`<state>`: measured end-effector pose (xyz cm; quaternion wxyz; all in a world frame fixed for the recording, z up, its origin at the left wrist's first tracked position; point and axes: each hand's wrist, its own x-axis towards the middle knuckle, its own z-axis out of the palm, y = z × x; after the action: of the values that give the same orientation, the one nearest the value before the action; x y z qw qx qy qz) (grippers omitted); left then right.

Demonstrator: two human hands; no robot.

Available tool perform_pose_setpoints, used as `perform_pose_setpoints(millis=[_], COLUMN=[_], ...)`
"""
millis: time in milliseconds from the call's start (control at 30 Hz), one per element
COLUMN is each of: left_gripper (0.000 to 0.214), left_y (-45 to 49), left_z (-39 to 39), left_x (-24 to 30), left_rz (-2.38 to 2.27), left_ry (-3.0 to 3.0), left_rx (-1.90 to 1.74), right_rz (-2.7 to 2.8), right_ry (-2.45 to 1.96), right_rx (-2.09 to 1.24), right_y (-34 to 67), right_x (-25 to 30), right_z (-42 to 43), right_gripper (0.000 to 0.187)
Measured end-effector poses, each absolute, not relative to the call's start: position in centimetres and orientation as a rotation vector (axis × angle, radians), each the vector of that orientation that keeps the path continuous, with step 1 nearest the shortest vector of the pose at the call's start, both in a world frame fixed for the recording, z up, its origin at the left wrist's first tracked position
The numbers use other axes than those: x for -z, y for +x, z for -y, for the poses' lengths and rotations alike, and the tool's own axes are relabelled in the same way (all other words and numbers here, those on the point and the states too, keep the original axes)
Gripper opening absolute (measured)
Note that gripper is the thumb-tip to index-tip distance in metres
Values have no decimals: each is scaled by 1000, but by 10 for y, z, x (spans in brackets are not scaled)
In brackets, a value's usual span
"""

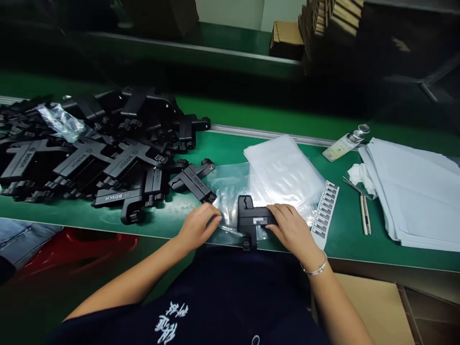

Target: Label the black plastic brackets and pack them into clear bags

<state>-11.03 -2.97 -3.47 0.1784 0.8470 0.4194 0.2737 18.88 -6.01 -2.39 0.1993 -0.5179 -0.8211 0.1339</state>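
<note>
My right hand (289, 227) is closed around the right end of a black plastic bracket (247, 220), which has a small white label on its face. Under the bracket lies a clear plastic bag (228, 191). At the left edge of that bag is my left hand (200, 226), fingers curled and thumb close to the index finger; whether they pinch the film I cannot tell. Just beyond it rests another black bracket (194, 181) marked BOSCH. A sheet of printed labels (325, 211) lies right of my right hand, beside a stack of clear bags (283, 170).
A large pile of black brackets (118, 158) covers the left of the green table, with a crumpled clear bag (63, 122) on top. To the right are a pump bottle (345, 143), tweezers (359, 189), a utility knife (365, 214) and white sheets (413, 191). A red stool (79, 251) stands below left.
</note>
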Motion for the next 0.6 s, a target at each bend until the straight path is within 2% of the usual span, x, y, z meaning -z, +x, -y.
perform_pose_setpoints(millis=[200, 367, 467, 600], left_gripper=[17, 22, 25, 23], left_y=[-77, -62, -67, -79], left_z=[46, 41, 26, -11], left_x=[54, 62, 47, -8], left_rz=[-999, -970, -1053, -1390], left_ry=[2660, 2707, 2599, 2201], left_rx=[-145, -10, -147, -809], right_rz=[1724, 1479, 1418, 1332], right_ry=[-1540, -1574, -1568, -1506], right_rx=[-240, -277, -293, -329], right_y=[219, 227, 233, 238], right_x=[46, 55, 56, 57], right_z=[98, 116, 123, 127], right_gripper=[42, 38, 38, 39])
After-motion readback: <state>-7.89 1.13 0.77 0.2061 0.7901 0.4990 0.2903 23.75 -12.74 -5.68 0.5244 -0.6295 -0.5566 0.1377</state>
